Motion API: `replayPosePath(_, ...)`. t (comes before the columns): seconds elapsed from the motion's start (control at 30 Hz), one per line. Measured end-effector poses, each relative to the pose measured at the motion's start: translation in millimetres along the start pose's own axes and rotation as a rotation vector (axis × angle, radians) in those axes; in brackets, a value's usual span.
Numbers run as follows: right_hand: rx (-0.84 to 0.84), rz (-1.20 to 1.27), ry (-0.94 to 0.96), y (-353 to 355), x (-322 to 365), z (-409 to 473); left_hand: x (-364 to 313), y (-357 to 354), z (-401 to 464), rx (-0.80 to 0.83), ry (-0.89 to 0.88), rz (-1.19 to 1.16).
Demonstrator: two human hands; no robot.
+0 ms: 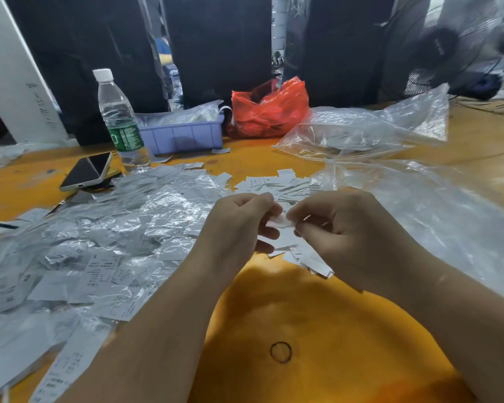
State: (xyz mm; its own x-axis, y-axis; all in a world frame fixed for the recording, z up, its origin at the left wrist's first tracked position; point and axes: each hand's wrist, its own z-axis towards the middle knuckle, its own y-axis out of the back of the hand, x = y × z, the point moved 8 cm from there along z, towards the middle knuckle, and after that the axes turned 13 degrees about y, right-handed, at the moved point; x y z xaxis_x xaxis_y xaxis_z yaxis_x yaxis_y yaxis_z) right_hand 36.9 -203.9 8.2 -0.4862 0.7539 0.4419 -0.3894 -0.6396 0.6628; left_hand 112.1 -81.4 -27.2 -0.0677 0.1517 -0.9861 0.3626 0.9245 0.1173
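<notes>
1. The left hand (239, 225) and right hand (346, 228) meet above the middle of the orange table (317, 315), fingers curled, both pinching one small white label (280, 221) between them.
2. Loose labels (312, 260) lie just under the hands.
3. A heap of bagged labels (99, 242) covers the table's left side.
4. A water bottle (120, 120), phone (86, 171) and purple tray (184, 136) sit toward the far edge.

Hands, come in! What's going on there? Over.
Left hand, right hand: both pinching one small white label. Loose labels underneath. Nothing blocking.
</notes>
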Motion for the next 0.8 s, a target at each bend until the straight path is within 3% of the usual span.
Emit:
replayPosePath(0.1,-0.046,-0.101,-0.001,17.4,-1.3,-9.2,2.3,-5.3,-0.4,0.005,-0.031,0.043)
replayPosePath(0.17,-0.077,-0.334,0.015,33.3,-2.6,-13.9,3.1,-6.0,-0.9,-0.004,-0.047,0.083)
replayPosePath(0.27,0.034,-0.619,-0.127,44.0,-19.8,-21.1,3.4,-4.5,-0.7,-0.026,-0.054,0.116)
replayPosePath(0.43,0.294,-0.467,-0.196,11.8,-31.7,-29.2,3.1,-8.5,-0.6,-0.006,-0.077,0.161)
replayPosePath(0.57,0.260,-0.497,-0.143,11.8,-25.7,-25.6,3.7,-10.8,0.7,-0.011,-0.102,0.211)
replayPosePath(0.63,0.286,-0.615,-0.170,14.0,-28.9,-26.9,3.6,-11.0,0.9,-0.011,-0.113,0.214)
replayPosePath(0.8,0.373,-0.646,-0.218,5.4,-32.5,-31.9,4.5,-12.4,0.9,-0.012,-0.119,0.248)
